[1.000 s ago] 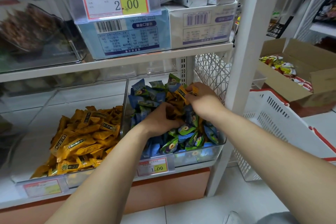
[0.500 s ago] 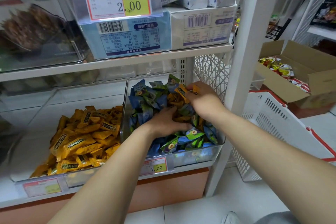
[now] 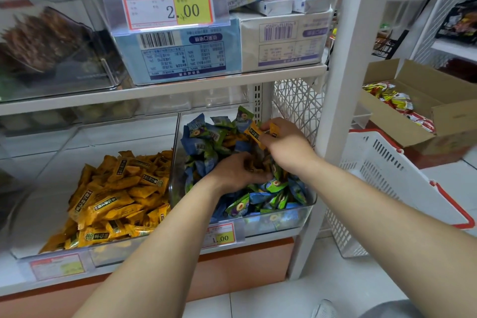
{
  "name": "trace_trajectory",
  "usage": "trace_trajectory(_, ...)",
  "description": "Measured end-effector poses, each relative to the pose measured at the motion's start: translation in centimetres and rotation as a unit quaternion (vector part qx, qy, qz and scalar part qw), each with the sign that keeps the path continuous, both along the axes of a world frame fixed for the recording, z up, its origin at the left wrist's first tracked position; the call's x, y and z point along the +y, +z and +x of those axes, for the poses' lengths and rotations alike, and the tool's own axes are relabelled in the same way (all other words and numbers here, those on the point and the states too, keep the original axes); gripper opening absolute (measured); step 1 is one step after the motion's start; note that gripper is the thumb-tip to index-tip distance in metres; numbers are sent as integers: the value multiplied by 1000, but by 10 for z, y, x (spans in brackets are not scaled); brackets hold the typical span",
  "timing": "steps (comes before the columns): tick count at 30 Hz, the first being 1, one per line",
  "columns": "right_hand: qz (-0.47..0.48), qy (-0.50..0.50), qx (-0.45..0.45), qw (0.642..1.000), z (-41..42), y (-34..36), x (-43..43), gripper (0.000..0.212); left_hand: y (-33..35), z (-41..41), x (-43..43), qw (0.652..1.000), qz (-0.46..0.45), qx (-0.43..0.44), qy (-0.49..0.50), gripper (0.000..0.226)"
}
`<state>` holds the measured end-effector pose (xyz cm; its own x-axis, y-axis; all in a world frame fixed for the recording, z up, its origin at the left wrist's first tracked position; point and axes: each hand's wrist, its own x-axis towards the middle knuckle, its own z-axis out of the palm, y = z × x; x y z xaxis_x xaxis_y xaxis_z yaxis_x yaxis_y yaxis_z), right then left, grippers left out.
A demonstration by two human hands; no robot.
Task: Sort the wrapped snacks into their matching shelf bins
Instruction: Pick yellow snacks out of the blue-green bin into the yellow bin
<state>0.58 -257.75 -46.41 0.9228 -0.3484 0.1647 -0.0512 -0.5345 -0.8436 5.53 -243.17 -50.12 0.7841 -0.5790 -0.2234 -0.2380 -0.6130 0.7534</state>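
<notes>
Two clear bins stand side by side on the lower shelf. The left bin (image 3: 77,253) holds a heap of orange wrapped snacks (image 3: 116,196). The right bin (image 3: 304,212) holds blue and green wrapped snacks (image 3: 206,137) with some orange ones mixed in. My right hand (image 3: 286,144) is in the right bin near its back and grips a few orange snacks (image 3: 254,133). Lower in the same bin, my left hand (image 3: 237,170) curls its fingers round orange snacks in the pile; its fingertips are partly hidden.
The upper shelf (image 3: 180,88) carries a blue carton (image 3: 178,57), a white carton (image 3: 284,41) and a 2.00 price tag (image 3: 165,0). A white shelf post (image 3: 343,59) stands right of the bins. Beyond it are a white basket (image 3: 382,175) and a cardboard box of snacks (image 3: 413,108).
My left hand has dug a little further right into the pile. The right hand stays in place with the orange snacks.
</notes>
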Motion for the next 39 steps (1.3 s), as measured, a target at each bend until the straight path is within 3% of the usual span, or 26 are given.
trace_trajectory(6, 0, 13, 0, 1000, -1, -1, 0, 19, 3, -1, 2, 1000, 23, -16, -10, 51)
trace_trajectory(13, 22, 15, -8, 1000, 0, -2, 1, 21, 9, 2, 9, 993, -3, -116, 6, 27)
trace_trajectory(18, 42, 14, -44, 998, 1, 4, 2, 19, 24, 5, 20, 972, -126, -147, 130, 17)
trace_trajectory(23, 48, 19, -97, 994, -6, 25, 11, 16, 48, 2, 36, 918, -302, -58, 249, 5)
trace_trajectory(27, 165, 56, -115, 978, -14, 40, 35, 11, 61, -6, 49, 881, -383, 26, 277, 3)
trace_trajectory(31, 283, 105, -90, 949, -17, 39, 79, 16, 65, -20, 64, 855, -420, 51, 299, 18)
trace_trajectory(35, 308, 118, -58, 942, -10, 37, 127, 16, 67, -29, 94, 831, -424, -30, 358, 10)
trace_trajectory(39, 246, 130, -10, 961, 0, 37, 171, 21, 69, -28, 140, 860, -340, -140, 355, 10)
